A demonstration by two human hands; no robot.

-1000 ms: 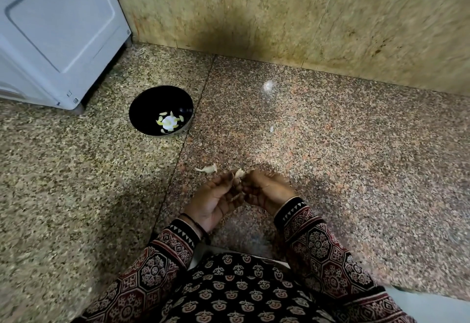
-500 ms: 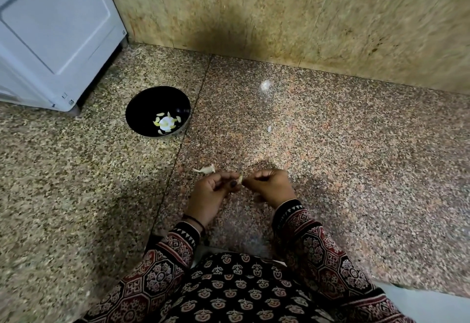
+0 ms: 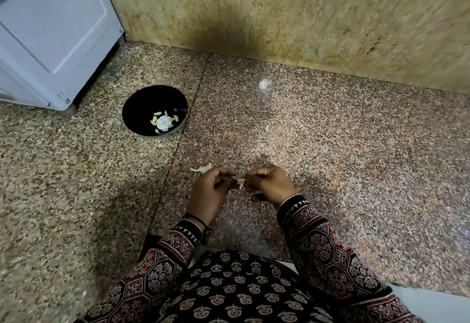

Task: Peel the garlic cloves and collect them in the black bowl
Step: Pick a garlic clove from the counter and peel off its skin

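Observation:
A small pale garlic clove (image 3: pixel 240 182) sits between my two hands, low over the granite floor. My left hand (image 3: pixel 212 194) pinches it with thumb and fingertips. My right hand (image 3: pixel 269 184) pinches its other side, fingers curled. Most of the clove is hidden by my fingers. The black bowl (image 3: pixel 138 104) stands on the floor up and to the left, apart from my hands, with several peeled cloves (image 3: pixel 164 121) inside. A scrap of garlic skin (image 3: pixel 202 169) lies just beyond my left hand.
A white appliance (image 3: pixel 50 30) fills the top left corner, close to the bowl. A stone wall (image 3: pixel 279 12) runs along the back. A tiny skin flake (image 3: pixel 267 127) lies on the floor to the right of the bowl. My patterned sleeves and lap fill the bottom.
My hands have turned from palms facing up around the clove to knuckles up, pinching it from both sides. The bowl and the skin scrap have not moved.

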